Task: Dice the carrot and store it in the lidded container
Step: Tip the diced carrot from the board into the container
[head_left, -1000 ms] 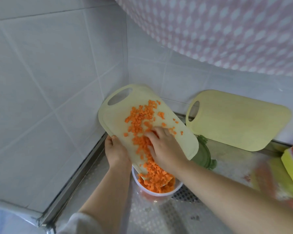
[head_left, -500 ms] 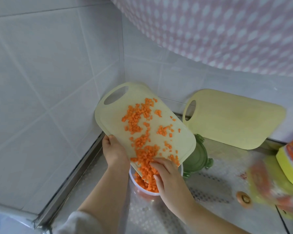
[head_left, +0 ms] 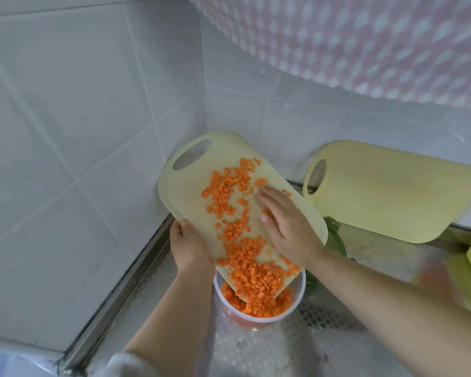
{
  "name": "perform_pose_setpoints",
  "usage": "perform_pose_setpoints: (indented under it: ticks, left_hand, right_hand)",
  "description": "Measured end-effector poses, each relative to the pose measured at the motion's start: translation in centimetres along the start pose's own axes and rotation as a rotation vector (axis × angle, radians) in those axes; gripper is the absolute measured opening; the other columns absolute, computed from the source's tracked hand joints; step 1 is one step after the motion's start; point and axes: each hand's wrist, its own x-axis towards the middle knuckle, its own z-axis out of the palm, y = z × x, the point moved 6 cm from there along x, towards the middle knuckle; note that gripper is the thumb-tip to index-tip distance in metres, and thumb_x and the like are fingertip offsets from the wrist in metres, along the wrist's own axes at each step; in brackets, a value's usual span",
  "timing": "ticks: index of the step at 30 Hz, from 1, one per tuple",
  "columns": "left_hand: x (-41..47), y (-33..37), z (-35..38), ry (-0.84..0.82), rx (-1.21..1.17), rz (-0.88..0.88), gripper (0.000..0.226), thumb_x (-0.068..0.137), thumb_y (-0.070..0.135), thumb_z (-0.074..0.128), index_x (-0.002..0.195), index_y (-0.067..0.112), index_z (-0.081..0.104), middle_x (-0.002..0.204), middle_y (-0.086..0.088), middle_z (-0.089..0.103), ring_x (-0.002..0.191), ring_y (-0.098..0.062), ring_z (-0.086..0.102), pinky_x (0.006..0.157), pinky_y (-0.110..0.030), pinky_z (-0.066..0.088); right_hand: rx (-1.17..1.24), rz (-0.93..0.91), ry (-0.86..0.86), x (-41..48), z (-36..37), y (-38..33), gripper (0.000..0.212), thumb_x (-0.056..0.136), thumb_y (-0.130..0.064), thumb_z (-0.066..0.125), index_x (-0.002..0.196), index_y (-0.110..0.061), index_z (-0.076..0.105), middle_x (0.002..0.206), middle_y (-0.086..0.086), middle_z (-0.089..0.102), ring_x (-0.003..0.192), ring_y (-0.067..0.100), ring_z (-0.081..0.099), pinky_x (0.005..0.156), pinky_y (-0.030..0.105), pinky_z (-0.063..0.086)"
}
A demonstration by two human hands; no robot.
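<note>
We tilt a pale cutting board [head_left: 196,183] over a clear round container [head_left: 297,303] on the counter [head_left: 324,344], in a tiled corner. Our left hand [head_left: 191,246] grips the board's lower left edge, thumb on top. Our right hand [head_left: 288,227] lies flat on the board, fingers straight and together, touching diced carrot [head_left: 245,257]. Cubes are scattered down the board and heaped in the container. A green lid [head_left: 336,240] lies just behind, and a second board [head_left: 392,191] leans on the wall.

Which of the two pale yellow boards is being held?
The left board, tilted over the clear container with diced carrot on it; the left hand grips its edge. The other board leans bare against the wall.
</note>
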Motion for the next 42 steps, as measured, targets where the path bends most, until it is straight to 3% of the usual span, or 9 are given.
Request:
perform_pose_setpoints:
  ticks: [4, 8, 13, 21, 27, 33, 36, 39, 42]
  left_hand:
    - [-0.1, 0.0, -0.2, -0.001, 0.021, 0.02, 0.029, 0.102, 0.022, 0.033, 0.12, 0.024, 0.057, 0.103, 0.002, 0.066, 0.09, -0.018, 0.064, 0.08, -0.034, 0.053]
    - [-0.1, -0.2, -0.1, -0.014, 0.003, 0.01, 0.028, 0.103, 0.023, 0.033, 0.118, 0.026, 0.056, 0.104, 0.002, 0.066, 0.09, -0.018, 0.064, 0.077, -0.033, 0.053]
    - [-0.3, -0.4, -0.2, -0.022, 0.01, 0.005, 0.03, 0.101, 0.023, 0.033, 0.119, 0.023, 0.057, 0.105, -0.001, 0.066, 0.093, -0.022, 0.065, 0.077, -0.035, 0.053]
    - [-0.4, -0.5, -0.2, -0.088, -0.061, -0.031, 0.026, 0.103, 0.025, 0.034, 0.106, 0.025, 0.059, 0.109, -0.007, 0.067, 0.102, -0.028, 0.065, 0.09, -0.046, 0.053]
    - [-0.6, -0.3, -0.3, -0.117, -0.104, -0.048, 0.023, 0.102, 0.023, 0.036, 0.1, 0.027, 0.059, 0.108, -0.005, 0.067, 0.1, -0.025, 0.064, 0.091, -0.045, 0.052]
    - [-0.6, 0.3, -0.2, -0.175, -0.137, -0.028, 0.026, 0.103, 0.019, 0.036, 0.118, 0.018, 0.057, 0.11, -0.008, 0.068, 0.099, -0.025, 0.066, 0.087, -0.042, 0.054]
    - [-0.8, 0.5, -0.2, -0.179, -0.142, -0.016, 0.027, 0.103, 0.018, 0.036, 0.122, 0.016, 0.054, 0.108, -0.006, 0.068, 0.094, -0.022, 0.067, 0.079, -0.037, 0.055]
    - [-0.7, 0.5, -0.2, -0.181, -0.142, -0.017, 0.027, 0.103, 0.018, 0.037, 0.122, 0.015, 0.055, 0.112, -0.009, 0.067, 0.099, -0.025, 0.065, 0.085, -0.04, 0.055]
    - [-0.6, 0.3, -0.2, -0.167, -0.141, -0.015, 0.026, 0.103, 0.019, 0.036, 0.116, 0.019, 0.059, 0.109, -0.008, 0.069, 0.097, -0.024, 0.066, 0.089, -0.042, 0.054]
  right_hand:
    - [-0.08, -0.163, -0.079, -2.6, 2.1, -2.1, 0.048, 0.101, -0.032, 0.032, 0.137, -0.005, 0.046, 0.146, 0.008, 0.041, 0.141, 0.016, 0.025, 0.119, 0.03, 0.014]
    - [-0.018, -0.239, -0.164, -5.3, 2.7, -3.3, 0.043, 0.099, -0.025, 0.038, 0.136, -0.004, 0.048, 0.147, 0.006, 0.04, 0.141, 0.013, 0.023, 0.118, 0.022, 0.01]
    - [0.166, -0.24, -0.116, -5.7, 1.3, -4.6, 0.038, 0.098, -0.02, 0.043, 0.132, -0.006, 0.053, 0.14, 0.0, 0.044, 0.134, 0.011, 0.035, 0.114, 0.025, 0.026]
    - [-0.264, -0.646, -0.227, -2.6, 4.7, -7.9, 0.027, 0.088, -0.023, 0.049, 0.106, -0.011, 0.067, 0.112, 0.001, 0.063, 0.112, 0.022, 0.052, 0.106, 0.036, 0.035]
    - [-0.304, -0.751, -0.259, -6.2, 4.1, -6.1, 0.023, 0.093, -0.009, 0.047, 0.085, -0.012, 0.069, 0.091, -0.001, 0.065, 0.093, 0.021, 0.058, 0.087, 0.034, 0.048]
    - [-0.139, -0.571, -0.137, -0.1, -0.3, -7.3, 0.024, 0.092, -0.025, 0.053, 0.101, -0.012, 0.072, 0.107, 0.004, 0.067, 0.103, 0.022, 0.06, 0.095, 0.038, 0.046]
    - [-0.207, -0.42, -0.07, 5.2, -1.2, -7.7, 0.031, 0.09, -0.027, 0.057, 0.118, -0.016, 0.065, 0.126, 0.006, 0.059, 0.119, 0.026, 0.051, 0.105, 0.041, 0.036]
    - [-0.22, -0.327, -0.138, 8.4, -0.4, -8.0, 0.038, 0.092, -0.028, 0.057, 0.129, -0.02, 0.058, 0.14, 0.004, 0.046, 0.131, 0.026, 0.037, 0.111, 0.039, 0.023]
    - [-0.22, -0.332, -0.139, 9.4, 0.7, -8.5, 0.036, 0.09, -0.031, 0.059, 0.125, -0.021, 0.06, 0.133, 0.002, 0.05, 0.125, 0.023, 0.039, 0.105, 0.035, 0.023]
